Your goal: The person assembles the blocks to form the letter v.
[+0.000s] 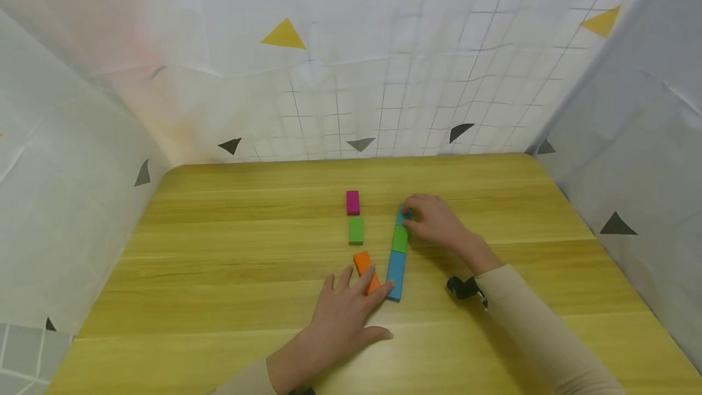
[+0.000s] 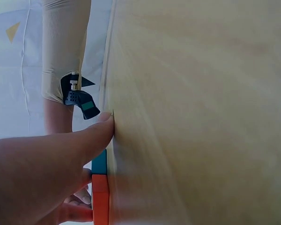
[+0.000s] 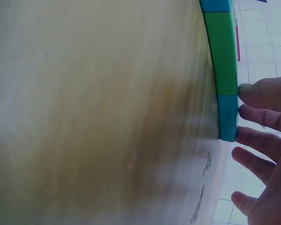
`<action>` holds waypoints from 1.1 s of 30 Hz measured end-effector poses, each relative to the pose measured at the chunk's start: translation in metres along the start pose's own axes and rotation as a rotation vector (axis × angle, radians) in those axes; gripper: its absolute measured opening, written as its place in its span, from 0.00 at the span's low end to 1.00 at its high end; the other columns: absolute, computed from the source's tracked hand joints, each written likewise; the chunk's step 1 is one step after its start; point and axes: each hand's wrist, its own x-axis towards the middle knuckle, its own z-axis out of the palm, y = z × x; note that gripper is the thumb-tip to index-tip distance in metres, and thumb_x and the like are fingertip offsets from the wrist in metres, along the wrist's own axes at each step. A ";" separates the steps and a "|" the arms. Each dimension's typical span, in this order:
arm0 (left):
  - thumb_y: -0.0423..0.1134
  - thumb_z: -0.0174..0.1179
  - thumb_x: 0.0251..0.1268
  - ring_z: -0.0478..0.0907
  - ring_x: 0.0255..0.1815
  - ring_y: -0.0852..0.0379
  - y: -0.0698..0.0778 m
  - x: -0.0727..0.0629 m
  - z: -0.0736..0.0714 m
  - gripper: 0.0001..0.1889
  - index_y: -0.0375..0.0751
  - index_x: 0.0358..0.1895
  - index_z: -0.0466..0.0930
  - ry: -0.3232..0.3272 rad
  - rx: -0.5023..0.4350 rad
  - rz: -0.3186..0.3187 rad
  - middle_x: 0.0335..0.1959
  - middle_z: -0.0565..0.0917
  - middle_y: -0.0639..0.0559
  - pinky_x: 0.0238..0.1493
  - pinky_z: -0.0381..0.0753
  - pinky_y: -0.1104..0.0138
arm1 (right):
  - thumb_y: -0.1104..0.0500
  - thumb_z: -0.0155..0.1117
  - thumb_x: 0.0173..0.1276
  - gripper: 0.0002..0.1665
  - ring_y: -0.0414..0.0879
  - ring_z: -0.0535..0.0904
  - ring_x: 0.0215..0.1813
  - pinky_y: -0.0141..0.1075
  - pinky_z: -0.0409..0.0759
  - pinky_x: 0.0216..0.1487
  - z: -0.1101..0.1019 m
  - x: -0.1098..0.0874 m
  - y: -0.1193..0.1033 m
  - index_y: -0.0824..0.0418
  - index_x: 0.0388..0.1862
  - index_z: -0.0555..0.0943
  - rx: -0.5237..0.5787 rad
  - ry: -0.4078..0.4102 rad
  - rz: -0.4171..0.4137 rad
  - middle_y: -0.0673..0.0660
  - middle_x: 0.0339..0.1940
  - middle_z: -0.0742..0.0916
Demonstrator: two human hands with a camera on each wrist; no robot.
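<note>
On the table a straight row runs away from me: a long blue block (image 1: 396, 276), a green block (image 1: 400, 239) and a short blue block (image 1: 401, 215) at the far end. My right hand (image 1: 436, 222) touches the top of that far block with its fingertips; in the right wrist view thumb and fingers (image 3: 262, 140) meet its upper face. My left hand (image 1: 342, 316) lies spread over the near part of an orange block (image 1: 364, 263), partly hiding it. One of its fingertips reaches the near end of the long blue block.
Left of the row, a second green block (image 1: 356, 230) and a magenta block (image 1: 353, 202) lie one behind the other. A black wrist camera (image 1: 463, 287) hangs under the right sleeve. White sheeting (image 1: 219, 96) encloses the table's back and sides.
</note>
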 end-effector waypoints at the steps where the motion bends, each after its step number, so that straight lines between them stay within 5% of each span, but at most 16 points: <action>1: 0.77 0.50 0.57 0.65 0.73 0.35 0.000 0.000 0.000 0.42 0.74 0.76 0.56 -0.002 -0.001 0.001 0.79 0.61 0.52 0.63 0.68 0.35 | 0.56 0.70 0.63 0.11 0.54 0.82 0.54 0.55 0.76 0.60 0.000 0.000 0.000 0.57 0.43 0.84 0.002 0.001 0.001 0.56 0.50 0.87; 33: 0.80 0.51 0.53 0.68 0.71 0.37 0.001 0.002 0.001 0.44 0.70 0.75 0.60 0.045 0.051 -0.007 0.77 0.65 0.52 0.61 0.72 0.40 | 0.56 0.70 0.64 0.12 0.54 0.83 0.54 0.51 0.78 0.59 0.000 0.000 0.001 0.59 0.45 0.85 0.003 0.009 0.004 0.57 0.49 0.88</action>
